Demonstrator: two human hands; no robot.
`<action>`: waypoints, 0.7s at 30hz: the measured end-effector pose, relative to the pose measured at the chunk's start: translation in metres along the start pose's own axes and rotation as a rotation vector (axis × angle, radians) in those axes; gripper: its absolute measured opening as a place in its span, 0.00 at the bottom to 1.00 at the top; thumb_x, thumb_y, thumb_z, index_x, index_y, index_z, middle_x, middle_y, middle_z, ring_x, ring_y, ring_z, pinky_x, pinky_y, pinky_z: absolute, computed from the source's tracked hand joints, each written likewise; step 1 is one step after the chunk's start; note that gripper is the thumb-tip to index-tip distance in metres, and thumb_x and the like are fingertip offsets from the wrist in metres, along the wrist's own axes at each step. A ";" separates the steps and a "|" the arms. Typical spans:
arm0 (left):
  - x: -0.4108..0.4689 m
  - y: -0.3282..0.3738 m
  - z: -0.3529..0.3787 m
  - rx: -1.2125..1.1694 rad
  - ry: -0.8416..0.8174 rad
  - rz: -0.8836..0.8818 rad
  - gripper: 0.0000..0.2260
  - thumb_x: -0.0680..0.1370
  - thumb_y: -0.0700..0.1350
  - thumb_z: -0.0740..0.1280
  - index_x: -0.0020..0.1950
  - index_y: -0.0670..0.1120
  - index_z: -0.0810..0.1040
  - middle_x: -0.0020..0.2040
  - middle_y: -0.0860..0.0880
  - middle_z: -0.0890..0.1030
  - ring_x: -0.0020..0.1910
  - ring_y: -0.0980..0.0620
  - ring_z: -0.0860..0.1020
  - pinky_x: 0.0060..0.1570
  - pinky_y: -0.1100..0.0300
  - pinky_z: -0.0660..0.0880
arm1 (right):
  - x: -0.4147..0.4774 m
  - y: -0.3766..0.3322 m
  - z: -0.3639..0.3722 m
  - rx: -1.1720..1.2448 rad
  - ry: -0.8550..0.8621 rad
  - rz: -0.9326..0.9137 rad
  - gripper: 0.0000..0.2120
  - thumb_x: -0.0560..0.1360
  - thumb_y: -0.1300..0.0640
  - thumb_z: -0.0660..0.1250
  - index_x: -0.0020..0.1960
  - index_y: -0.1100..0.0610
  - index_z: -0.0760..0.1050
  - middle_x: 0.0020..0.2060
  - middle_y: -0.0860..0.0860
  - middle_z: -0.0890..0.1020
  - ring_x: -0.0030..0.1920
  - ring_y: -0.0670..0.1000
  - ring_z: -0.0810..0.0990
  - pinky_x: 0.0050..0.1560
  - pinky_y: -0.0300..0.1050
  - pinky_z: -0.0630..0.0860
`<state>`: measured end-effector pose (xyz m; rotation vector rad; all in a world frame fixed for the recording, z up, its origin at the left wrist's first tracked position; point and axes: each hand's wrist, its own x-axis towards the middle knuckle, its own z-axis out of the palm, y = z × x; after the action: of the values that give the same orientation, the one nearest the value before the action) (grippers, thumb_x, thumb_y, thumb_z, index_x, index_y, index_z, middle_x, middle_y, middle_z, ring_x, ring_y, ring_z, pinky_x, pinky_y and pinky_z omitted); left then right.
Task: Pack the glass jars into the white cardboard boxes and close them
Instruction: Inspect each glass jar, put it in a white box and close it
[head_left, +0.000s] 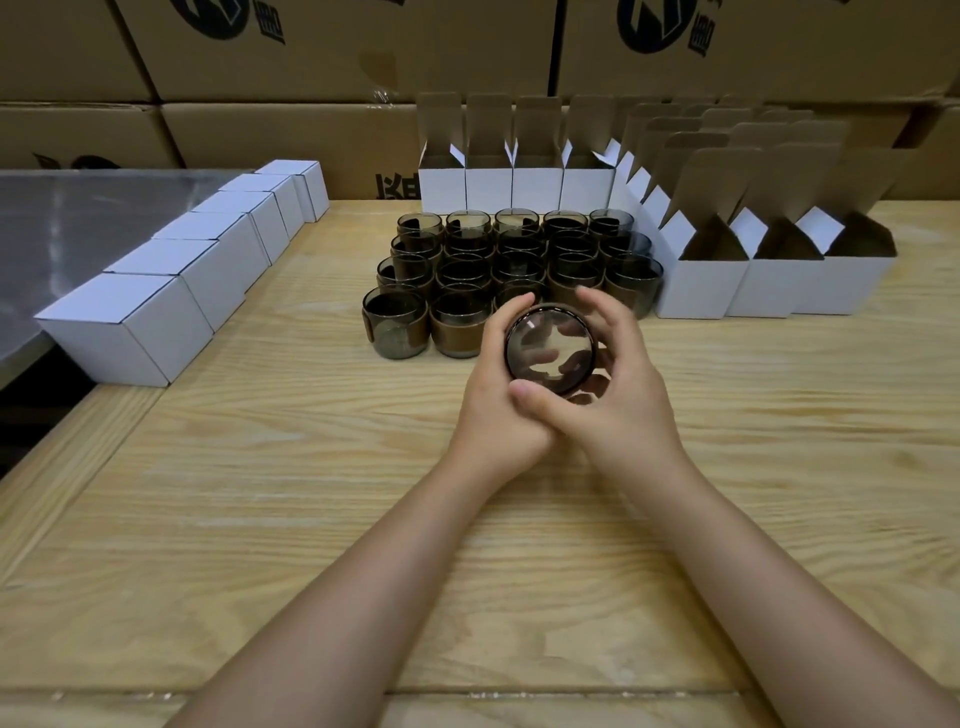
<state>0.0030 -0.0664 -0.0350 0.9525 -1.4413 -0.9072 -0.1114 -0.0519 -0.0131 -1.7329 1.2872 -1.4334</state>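
Both my hands hold one smoky glass jar (550, 348) above the wooden table, tilted so its round base faces me. My left hand (493, 395) curls round its left side and my right hand (618, 384) wraps its right side, thumb across the front. Behind it stands a block of several more glass jars (509, 265) with brown bands. Open white cardboard boxes (701, 286) with raised flaps stand in rows to the right and along the back (514, 182). A diagonal row of closed white boxes (135, 327) lies at the left.
The wooden table (260, 493) stretches toward me. A grey metal surface (78, 234) adjoins it at the left, behind the closed boxes. Large brown shipping cartons (311, 52) form a wall at the back.
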 end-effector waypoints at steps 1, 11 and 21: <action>0.001 -0.002 0.000 -0.008 -0.019 -0.006 0.37 0.69 0.31 0.73 0.70 0.57 0.64 0.62 0.51 0.77 0.58 0.55 0.79 0.57 0.56 0.78 | 0.001 0.000 -0.001 0.002 0.022 0.014 0.41 0.60 0.52 0.81 0.68 0.42 0.64 0.57 0.35 0.74 0.55 0.32 0.74 0.52 0.29 0.73; 0.013 0.006 -0.014 -0.623 -0.116 -0.464 0.29 0.76 0.64 0.57 0.63 0.42 0.77 0.52 0.40 0.82 0.45 0.44 0.83 0.43 0.52 0.80 | 0.003 0.009 -0.008 -0.424 -0.031 -0.387 0.38 0.64 0.59 0.79 0.71 0.55 0.67 0.64 0.54 0.71 0.64 0.52 0.69 0.67 0.35 0.63; 0.009 0.005 -0.012 -0.619 -0.197 -0.365 0.21 0.75 0.52 0.64 0.62 0.40 0.76 0.54 0.41 0.79 0.52 0.45 0.78 0.55 0.49 0.74 | 0.001 0.012 -0.004 -0.410 -0.062 -0.385 0.40 0.67 0.52 0.75 0.72 0.45 0.57 0.63 0.52 0.71 0.61 0.52 0.68 0.63 0.30 0.59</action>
<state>0.0140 -0.0733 -0.0263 0.6693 -1.0444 -1.6378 -0.1187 -0.0568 -0.0222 -2.3836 1.3341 -1.3643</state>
